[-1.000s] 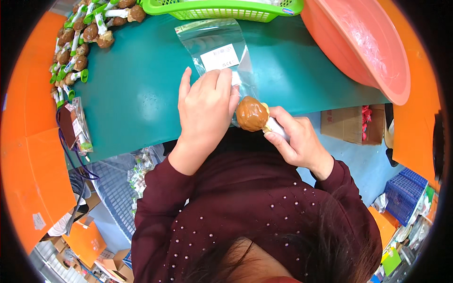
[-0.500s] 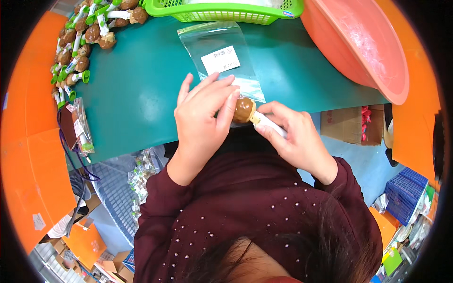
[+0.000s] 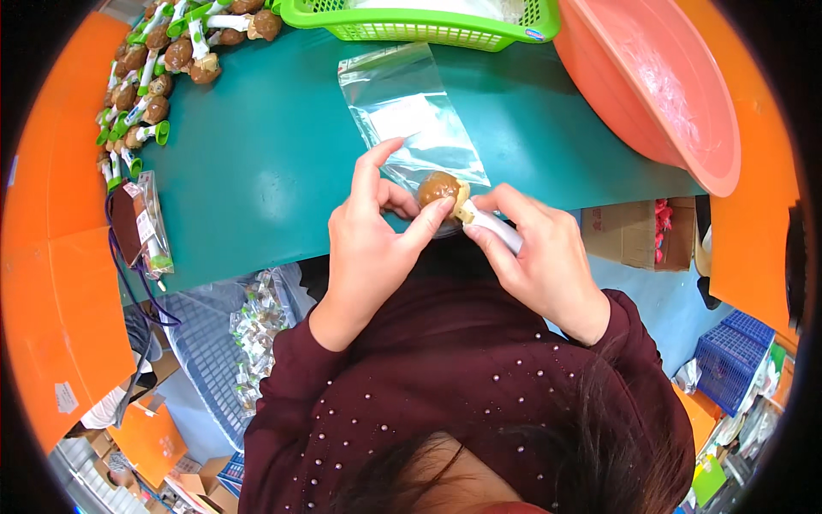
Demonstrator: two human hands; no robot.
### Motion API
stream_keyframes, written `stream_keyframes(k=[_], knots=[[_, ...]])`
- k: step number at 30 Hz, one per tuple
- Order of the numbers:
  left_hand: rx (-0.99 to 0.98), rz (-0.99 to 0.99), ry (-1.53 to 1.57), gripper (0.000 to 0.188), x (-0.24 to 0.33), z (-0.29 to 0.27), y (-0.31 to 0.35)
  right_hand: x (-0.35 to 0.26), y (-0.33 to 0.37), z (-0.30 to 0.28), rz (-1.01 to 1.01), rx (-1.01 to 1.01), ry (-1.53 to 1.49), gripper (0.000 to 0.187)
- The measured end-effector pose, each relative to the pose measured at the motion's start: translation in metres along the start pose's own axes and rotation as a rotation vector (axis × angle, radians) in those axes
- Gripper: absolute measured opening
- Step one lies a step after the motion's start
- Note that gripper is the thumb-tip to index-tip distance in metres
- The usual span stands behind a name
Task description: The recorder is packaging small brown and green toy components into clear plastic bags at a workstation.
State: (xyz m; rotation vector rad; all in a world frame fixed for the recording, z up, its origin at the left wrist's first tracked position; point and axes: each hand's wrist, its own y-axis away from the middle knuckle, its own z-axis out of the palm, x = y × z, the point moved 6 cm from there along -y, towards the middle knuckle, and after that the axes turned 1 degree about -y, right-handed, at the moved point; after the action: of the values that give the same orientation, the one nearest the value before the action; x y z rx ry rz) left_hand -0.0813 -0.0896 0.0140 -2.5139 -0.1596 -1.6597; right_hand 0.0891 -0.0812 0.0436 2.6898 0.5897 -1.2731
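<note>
A stick-shaped piece with a glossy brown round head (image 3: 438,188), a tan collar and a white handle (image 3: 492,228) is held over the near end of a clear plastic bag (image 3: 402,94). My right hand (image 3: 544,248) is closed round the white handle, thumb and forefinger near the collar. My left hand (image 3: 372,236) has its thumb pressed on the brown head and its middle fingers bent at the head's left side; the forefinger points up, away from it. The bag lies flat, a white label showing through. Whether the head is inside the bag's mouth I cannot tell.
Several similar brown-headed sticks with green ends (image 3: 158,64) are piled at the far left, beside a bagged one (image 3: 151,227). A green basket (image 3: 428,32) and a tilted pink basin (image 3: 642,94) stand at the back. Below the table's left edge is a blue crate (image 3: 201,360) of bagged pieces.
My left hand has come down from above the bag; its spread fingers have bent and its thumb has moved onto the brown head. My right hand keeps its hold on the handle.
</note>
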Motion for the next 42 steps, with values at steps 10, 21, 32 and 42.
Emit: stream_keyframes(k=[10, 21, 32, 42], knots=[[-0.193, 0.083, 0.244, 0.060, -0.007, 0.016, 0.022, 0.003, -0.003, 0.017, 0.111, 0.117, -0.082, 0.013], [-0.193, 0.193, 0.300, 0.061, -0.011, 0.014, 0.028, -0.017, -0.018, 0.018, -0.006, 0.077, 0.004, 0.026], [-0.106, -0.173, 0.759, 0.065, -0.021, -0.003, 0.024, -0.015, 0.000, 0.012, -0.236, -0.268, -0.314, 0.028], [-0.310, 0.040, 0.609, 0.073, -0.020, -0.004, 0.024, 0.015, 0.002, 0.038, 0.401, -0.192, -1.298, 0.024]])
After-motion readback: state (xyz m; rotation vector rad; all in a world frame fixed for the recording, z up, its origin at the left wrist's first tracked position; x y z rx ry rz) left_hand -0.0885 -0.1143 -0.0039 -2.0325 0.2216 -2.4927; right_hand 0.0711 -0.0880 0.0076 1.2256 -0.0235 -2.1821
